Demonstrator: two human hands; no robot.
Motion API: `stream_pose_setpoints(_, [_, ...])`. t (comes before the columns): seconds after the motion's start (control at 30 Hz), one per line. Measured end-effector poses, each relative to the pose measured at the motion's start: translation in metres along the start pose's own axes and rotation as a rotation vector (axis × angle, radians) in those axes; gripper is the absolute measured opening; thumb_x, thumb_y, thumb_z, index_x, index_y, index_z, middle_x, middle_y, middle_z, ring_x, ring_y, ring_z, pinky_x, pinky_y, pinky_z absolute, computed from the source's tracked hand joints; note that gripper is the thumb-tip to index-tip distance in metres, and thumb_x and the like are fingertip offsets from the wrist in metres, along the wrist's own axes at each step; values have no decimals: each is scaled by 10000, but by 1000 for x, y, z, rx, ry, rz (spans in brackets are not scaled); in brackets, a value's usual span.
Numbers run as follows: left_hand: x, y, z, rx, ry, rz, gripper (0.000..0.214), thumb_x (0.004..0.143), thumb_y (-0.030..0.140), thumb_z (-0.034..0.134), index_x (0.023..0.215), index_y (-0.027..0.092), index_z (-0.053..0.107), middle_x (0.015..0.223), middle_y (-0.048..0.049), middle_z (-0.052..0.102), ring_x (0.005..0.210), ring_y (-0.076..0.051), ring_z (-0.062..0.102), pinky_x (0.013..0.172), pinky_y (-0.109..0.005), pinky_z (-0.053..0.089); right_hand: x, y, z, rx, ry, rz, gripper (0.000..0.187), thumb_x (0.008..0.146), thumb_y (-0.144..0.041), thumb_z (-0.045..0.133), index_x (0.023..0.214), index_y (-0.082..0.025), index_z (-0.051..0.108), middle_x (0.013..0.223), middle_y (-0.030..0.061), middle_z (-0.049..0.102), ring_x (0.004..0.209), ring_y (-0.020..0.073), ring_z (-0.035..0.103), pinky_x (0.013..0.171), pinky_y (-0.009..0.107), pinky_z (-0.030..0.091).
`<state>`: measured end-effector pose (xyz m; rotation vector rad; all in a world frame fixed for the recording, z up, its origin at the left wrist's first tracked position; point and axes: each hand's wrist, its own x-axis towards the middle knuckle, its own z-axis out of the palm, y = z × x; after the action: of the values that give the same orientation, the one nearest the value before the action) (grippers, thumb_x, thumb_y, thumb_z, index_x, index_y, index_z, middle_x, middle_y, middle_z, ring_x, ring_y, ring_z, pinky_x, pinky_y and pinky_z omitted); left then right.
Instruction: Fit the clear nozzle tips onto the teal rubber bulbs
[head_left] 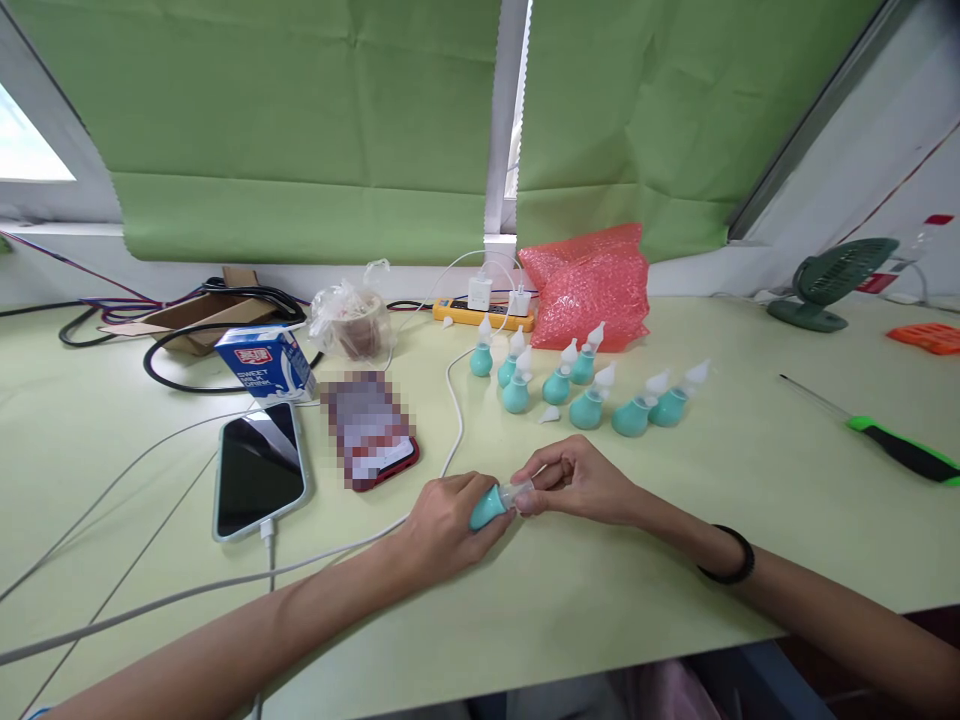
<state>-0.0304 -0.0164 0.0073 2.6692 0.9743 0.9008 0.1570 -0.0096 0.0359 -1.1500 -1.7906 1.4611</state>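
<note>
My left hand (448, 528) is wrapped round the teal bulb of a nasal aspirator (489, 508) low over the table, its nozzle towards the right. With thumb and fingers, my right hand (574, 482) pinches the clear nozzle end of that same aspirator. Beyond the hands stand several more teal bulb aspirators (586, 408) with whitish tips, some upright and some tilted. A small loose white tip (550, 413) lies among them, and another white tip (448, 321) is farther back.
At left are a phone (260, 470) on a charging cable, a red-edged phone (375, 430), a milk drink carton (266, 362) and a bagged cup (356, 325). Behind stand a yellow power strip (480, 315) and pink bubble wrap (589, 290). A screwdriver (900, 450) and fan (829, 280) are right.
</note>
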Motion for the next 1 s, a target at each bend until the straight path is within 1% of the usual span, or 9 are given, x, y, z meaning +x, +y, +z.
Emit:
stream_pose_setpoints(0.17, [0, -1, 1, 115, -23, 108, 240, 814, 304, 389, 784, 117, 536, 578, -51, 560, 496, -141, 511, 449, -236, 364, -1, 3, -1, 13, -73, 43, 280, 578, -298, 686, 768, -109, 606, 595, 40, 656, 573, 150, 616, 516, 223, 478])
stream_pose_setpoints(0.27, [1, -2, 1, 169, -26, 148, 249, 821, 304, 377, 740, 123, 528, 570, -51, 556, 502, -144, 515, 441, -236, 360, -1, 3, 3, -14, -54, 39, 293, 582, -317, 680, 777, -113, 600, 604, 44, 656, 573, 150, 612, 499, 216, 469])
stream_pose_setpoints(0.43, [3, -1, -4, 39, -20, -20, 239, 782, 327, 445, 923, 142, 506, 677, -38, 621, 546, -138, 563, 484, -224, 405, 0, -7, -4, -138, 6, -36, 363, 656, -393, 607, 895, -120, 593, 681, 69, 662, 602, 163, 619, 527, 231, 474])
stream_pose_setpoints(0.5, [3, 0, -7, -19, 8, -76, 276, 765, 323, 475, 989, 162, 485, 738, -31, 639, 557, -128, 572, 495, -213, 414, 3, -8, -14, -302, 87, -71, 399, 742, -396, 510, 1034, -126, 538, 692, 66, 656, 573, 153, 613, 532, 241, 461])
stream_pose_setpoints(0.57, [3, 1, -9, -67, 32, -90, 263, 759, 317, 491, 978, 171, 500, 760, -27, 642, 563, -119, 573, 502, -204, 416, 8, -3, -26, -649, 237, -107, 379, 797, -313, 439, 1129, -133, 471, 666, 54, 640, 566, 153, 596, 541, 250, 426])
stream_pose_setpoints(0.63, [3, 1, -11, -115, 44, -74, 231, 755, 313, 500, 932, 168, 529, 756, -30, 639, 574, -114, 571, 511, -197, 419, 14, 7, -34, -1068, 331, -86, 356, 788, -187, 412, 1137, -135, 462, 668, 61, 625, 622, 181, 583, 536, 251, 374])
stream_pose_setpoints(0.7, [3, 1, -12, -151, 49, -65, 227, 751, 315, 505, 913, 160, 542, 743, -36, 635, 577, -111, 566, 515, -194, 420, 19, 17, -38, -1357, 320, -8, 308, 763, -107, 379, 1036, -139, 519, 710, 75, 615, 655, 196, 571, 498, 242, 316])
stream_pose_setpoints(0.83, [3, -1, -11, -170, 61, -62, 233, 738, 333, 524, 880, 149, 552, 744, -44, 632, 582, -108, 557, 526, -194, 420, 24, 28, -39, -1523, 279, 59, 227, 768, -87, 339, 840, -138, 548, 733, 80, 596, 650, 190, 555, 456, 243, 237])
stream_pose_setpoints(1.0, [2, -1, -10, -90, 50, -30, 224, 767, 327, 475, 856, 133, 541, 628, -25, 613, 479, -92, 516, 461, -188, 381, 25, 30, -39, -1554, 297, 64, 280, 744, -66, 350, 975, -101, 504, 660, 93, 580, 585, 197, 541, 433, 249, 194])
